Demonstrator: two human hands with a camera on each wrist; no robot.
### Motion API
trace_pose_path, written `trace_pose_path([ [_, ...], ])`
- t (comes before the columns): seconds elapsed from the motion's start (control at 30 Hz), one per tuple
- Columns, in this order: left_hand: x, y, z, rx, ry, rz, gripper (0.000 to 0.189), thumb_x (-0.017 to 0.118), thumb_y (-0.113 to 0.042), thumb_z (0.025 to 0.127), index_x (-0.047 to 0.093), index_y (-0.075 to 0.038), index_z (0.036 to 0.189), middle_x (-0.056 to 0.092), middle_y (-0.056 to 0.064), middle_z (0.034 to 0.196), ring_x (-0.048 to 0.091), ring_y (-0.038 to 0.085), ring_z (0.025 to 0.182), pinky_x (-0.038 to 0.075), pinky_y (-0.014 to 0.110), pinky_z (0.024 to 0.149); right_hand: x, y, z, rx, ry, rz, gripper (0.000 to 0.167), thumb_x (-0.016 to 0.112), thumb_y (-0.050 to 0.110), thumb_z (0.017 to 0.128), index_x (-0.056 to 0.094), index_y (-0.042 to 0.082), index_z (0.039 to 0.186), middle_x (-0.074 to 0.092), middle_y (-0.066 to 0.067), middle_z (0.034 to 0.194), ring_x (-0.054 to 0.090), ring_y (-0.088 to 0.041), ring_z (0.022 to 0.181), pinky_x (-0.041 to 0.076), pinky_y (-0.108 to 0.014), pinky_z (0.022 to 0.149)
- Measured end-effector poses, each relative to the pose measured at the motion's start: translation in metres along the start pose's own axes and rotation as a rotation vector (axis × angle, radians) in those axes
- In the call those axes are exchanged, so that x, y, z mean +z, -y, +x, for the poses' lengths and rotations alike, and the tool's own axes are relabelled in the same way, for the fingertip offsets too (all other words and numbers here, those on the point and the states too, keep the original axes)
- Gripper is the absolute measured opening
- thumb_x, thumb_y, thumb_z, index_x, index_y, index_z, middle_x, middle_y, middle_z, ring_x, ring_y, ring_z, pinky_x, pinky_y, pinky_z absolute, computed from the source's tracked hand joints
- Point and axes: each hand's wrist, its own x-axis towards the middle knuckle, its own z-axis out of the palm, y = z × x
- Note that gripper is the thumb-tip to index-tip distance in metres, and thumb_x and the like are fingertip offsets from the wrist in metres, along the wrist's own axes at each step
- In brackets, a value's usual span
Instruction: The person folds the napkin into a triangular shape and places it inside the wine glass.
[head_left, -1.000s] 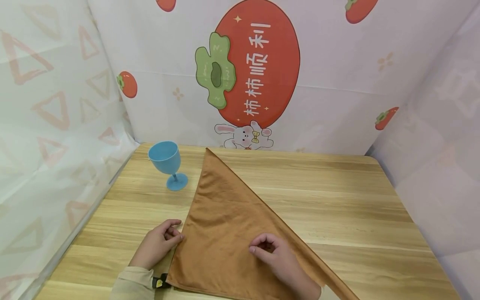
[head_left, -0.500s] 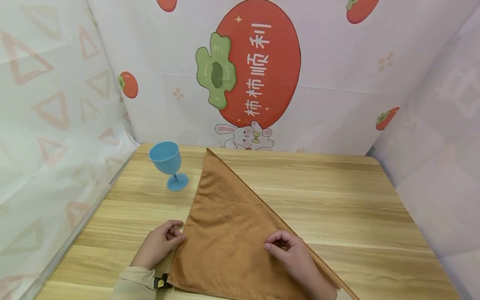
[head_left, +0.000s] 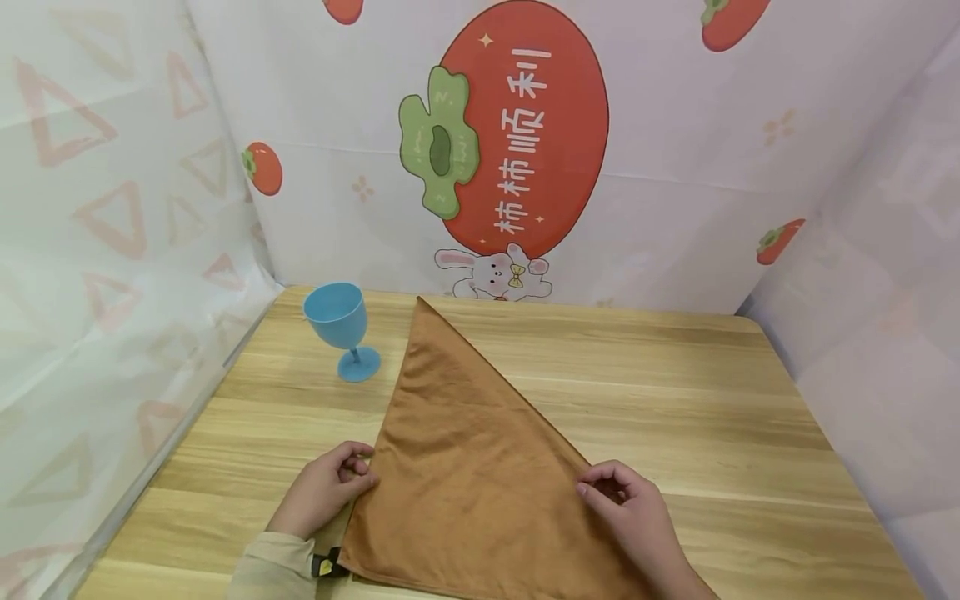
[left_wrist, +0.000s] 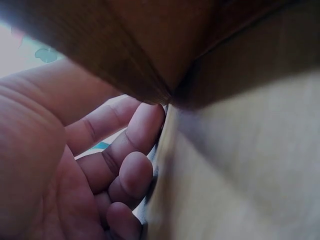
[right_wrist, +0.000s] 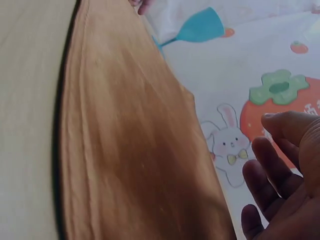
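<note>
A brown cloth (head_left: 465,467), folded to a triangle, lies on the table with its point toward the back wall. My left hand (head_left: 322,490) rests at the cloth's left edge, thumb tip right at the border. In the left wrist view, loosely curled fingers (left_wrist: 145,125) sit beside the cloth, part of which hangs close before the camera and hides some of the hand. Over the cloth's long slanting edge is my right hand (head_left: 633,517), thumb and forefinger loosely bent. The right wrist view shows its fingers (right_wrist: 260,185) apart with nothing between them.
A blue goblet (head_left: 337,317) stands at the table's back left, beyond my left hand. A strap with a dark buckle (head_left: 326,564) shows by the left sleeve (head_left: 276,567). Printed white sheets (head_left: 675,217) enclose the wooden table (head_left: 712,400) at the back and sides.
My right hand has moved right across the cloth, from its middle to the slanting edge. The left hand has stayed at the left border. The whole view has shifted slightly.
</note>
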Motion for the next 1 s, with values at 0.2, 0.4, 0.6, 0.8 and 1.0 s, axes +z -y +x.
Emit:
trace_pose_path([
  [0.2, -0.003, -0.001, 0.000, 0.007, 0.006, 0.008, 0.035, 0.079, -0.020, 0.088, 0.066, -0.011, 0.120, 0.063, -0.005, 0.090, 0.063, 0.009, 0.077, 0.051, 0.027, 0.074, -0.012, -0.006, 0.002, 0.012, -0.042, -0.104, 0.015, 0.084, 0.010, 0.081, 0.072, 0.014, 0.090, 0.069, 0.005, 0.087, 0.063, -0.009, 0.083, 0.051, -0.023, 0.076],
  [0.4, -0.002, -0.001, 0.001, 0.004, 0.010, 0.004, 0.035, 0.079, -0.019, 0.088, 0.066, -0.011, 0.119, 0.062, -0.005, 0.090, 0.062, 0.009, 0.077, 0.051, 0.027, 0.074, -0.025, -0.014, -0.002, 0.013, -0.048, -0.196, 0.019, 0.086, 0.014, 0.080, 0.072, 0.016, 0.092, 0.069, 0.006, 0.092, 0.062, -0.007, 0.085, 0.048, -0.018, 0.076],
  [0.6, -0.003, -0.001, 0.001, 0.002, 0.016, 0.013, 0.036, 0.079, -0.022, 0.088, 0.066, -0.011, 0.120, 0.062, -0.005, 0.090, 0.062, 0.009, 0.077, 0.050, 0.028, 0.074, -0.035, -0.021, -0.005, 0.018, -0.012, -0.292, 0.024, 0.088, 0.015, 0.077, 0.071, 0.016, 0.094, 0.070, 0.006, 0.094, 0.063, -0.006, 0.089, 0.050, -0.019, 0.079],
  [0.8, -0.006, -0.002, 0.002, 0.023, 0.033, 0.034, 0.038, 0.078, -0.023, 0.088, 0.065, -0.010, 0.122, 0.062, -0.007, 0.082, 0.058, 0.009, 0.070, 0.048, 0.027, 0.069, -0.046, -0.023, -0.003, 0.153, 0.096, -0.376, 0.032, 0.088, 0.021, 0.078, 0.069, 0.014, 0.104, 0.070, 0.005, 0.099, 0.063, -0.008, 0.091, 0.051, -0.025, 0.081],
  [1.0, -0.007, -0.001, 0.002, 0.016, 0.050, 0.044, 0.039, 0.079, -0.024, 0.088, 0.065, -0.010, 0.122, 0.061, -0.007, 0.078, 0.056, 0.010, 0.067, 0.046, 0.027, 0.067, -0.052, -0.023, -0.002, 0.215, 0.141, -0.397, 0.027, 0.083, 0.008, 0.081, 0.068, 0.008, 0.103, 0.063, 0.002, 0.086, 0.056, -0.009, 0.076, 0.049, -0.023, 0.067],
])
